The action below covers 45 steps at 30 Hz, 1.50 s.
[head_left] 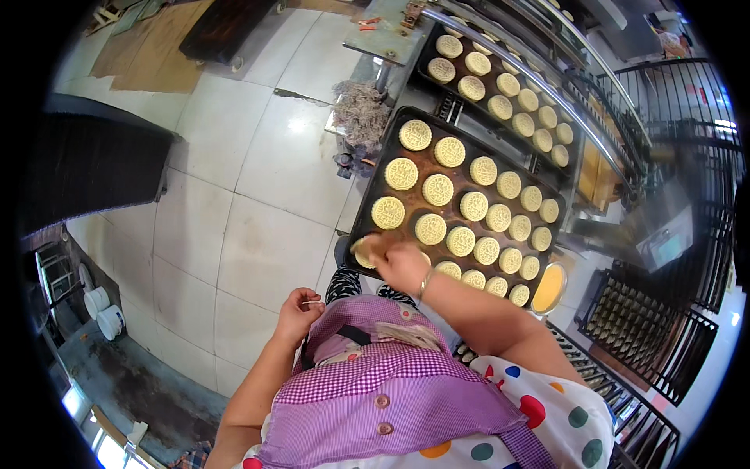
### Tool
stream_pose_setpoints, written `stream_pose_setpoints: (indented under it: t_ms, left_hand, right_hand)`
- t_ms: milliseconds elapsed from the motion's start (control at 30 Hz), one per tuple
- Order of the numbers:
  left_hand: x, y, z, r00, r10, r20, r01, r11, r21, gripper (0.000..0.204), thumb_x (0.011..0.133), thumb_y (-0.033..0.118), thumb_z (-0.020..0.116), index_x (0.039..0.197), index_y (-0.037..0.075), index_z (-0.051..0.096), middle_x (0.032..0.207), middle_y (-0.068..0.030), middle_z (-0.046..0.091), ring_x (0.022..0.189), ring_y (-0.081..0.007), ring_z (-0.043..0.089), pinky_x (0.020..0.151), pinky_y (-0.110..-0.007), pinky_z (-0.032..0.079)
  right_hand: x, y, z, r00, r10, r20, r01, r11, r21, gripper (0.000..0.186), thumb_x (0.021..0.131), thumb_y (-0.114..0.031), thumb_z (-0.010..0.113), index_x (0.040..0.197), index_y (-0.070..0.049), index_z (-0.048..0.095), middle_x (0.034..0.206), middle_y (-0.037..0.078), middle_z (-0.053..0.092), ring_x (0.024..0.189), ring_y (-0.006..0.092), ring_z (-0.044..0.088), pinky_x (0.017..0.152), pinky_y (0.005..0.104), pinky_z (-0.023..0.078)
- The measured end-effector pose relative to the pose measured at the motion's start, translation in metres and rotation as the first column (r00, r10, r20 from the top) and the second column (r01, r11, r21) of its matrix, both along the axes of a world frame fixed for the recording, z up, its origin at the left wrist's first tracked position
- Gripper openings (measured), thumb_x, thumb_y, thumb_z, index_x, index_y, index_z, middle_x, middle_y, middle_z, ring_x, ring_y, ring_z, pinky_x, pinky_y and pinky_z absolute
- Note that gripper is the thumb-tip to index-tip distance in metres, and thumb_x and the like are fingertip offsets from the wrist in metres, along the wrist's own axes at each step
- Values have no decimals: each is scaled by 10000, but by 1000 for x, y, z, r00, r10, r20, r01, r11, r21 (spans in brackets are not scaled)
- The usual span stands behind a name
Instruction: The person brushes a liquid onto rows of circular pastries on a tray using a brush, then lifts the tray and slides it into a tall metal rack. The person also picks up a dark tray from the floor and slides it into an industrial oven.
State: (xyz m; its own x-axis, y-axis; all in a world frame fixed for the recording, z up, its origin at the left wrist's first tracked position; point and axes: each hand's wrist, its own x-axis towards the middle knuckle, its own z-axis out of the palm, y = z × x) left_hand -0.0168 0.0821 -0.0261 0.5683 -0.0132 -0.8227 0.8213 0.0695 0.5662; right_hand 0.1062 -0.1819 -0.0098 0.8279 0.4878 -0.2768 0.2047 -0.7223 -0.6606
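White floor tiles (pixel 258 180) lay beside a dark tray (pixel 380 160) nearly filled with stamped cakes (pixel 437 190); right hand (pixel 400 262) gripped one cake (pixel 364 255) at the near corner, seemingly the last gap; left hand (pixel 297 313) hung loosely curled, empty.

Two dark baking trays (pixel 373 187) were in view. The near tray held about twenty-three round stamped biscuits (pixel 437 189); the far tray (pixel 428 61) held about fourteen. One small bowl (pixel 548 288) of yellow liquid. Two hands.
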Motion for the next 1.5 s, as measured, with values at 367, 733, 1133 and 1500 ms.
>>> stream_pose_setpoints:
  t_ms: [367, 733, 1133, 1500]
  left_hand:
    - [25, -53, 13, 986, -163, 28, 163, 986, -16, 302, 784, -42, 642, 1043, 15, 498, 999, -70, 558, 872, -132, 576, 768, -240, 486]
    - [22, -121, 17, 962, -272, 7, 272, 962, -14, 309, 772, -33, 657, 1028, 31, 498, 996, -72, 563, 886, -145, 576, 794, -274, 481]
    - [1, -198, 11, 917, -399, -14, 399, 917, -8, 320, 770, -71, 641, 1032, 35, 490, 1008, -74, 550, 899, -159, 578, 819, -271, 481]
    - [3, -237, 14, 893, -449, -14, 448, 893, -32, 338, 759, -110, 612, 1039, 29, 485, 1027, -84, 539, 939, -185, 587, 824, -287, 494]
  right_hand:
    - [113, -161, -10, 812, -563, 156, 584, 781, -221, 385, 896, -388, 479, 974, -44, 634, 861, 212, 642, 817, 380, 614, 717, 442, 494]
    - [-37, -272, -25, 566, -824, 37, 824, 564, -42, 466, 840, -415, 601, 810, 48, 648, 729, 243, 623, 715, 386, 622, 618, 456, 479]
    - [-158, -319, 15, 753, -596, -278, 635, 769, 75, 304, 881, -155, 541, 1172, -207, 614, 1137, 93, 619, 1049, 230, 587, 900, 329, 454]
    - [10, -497, -59, 435, -870, 232, 900, 424, -99, 288, 823, -231, 657, 994, 0, 647, 771, 92, 621, 660, 164, 540, 591, 284, 444]
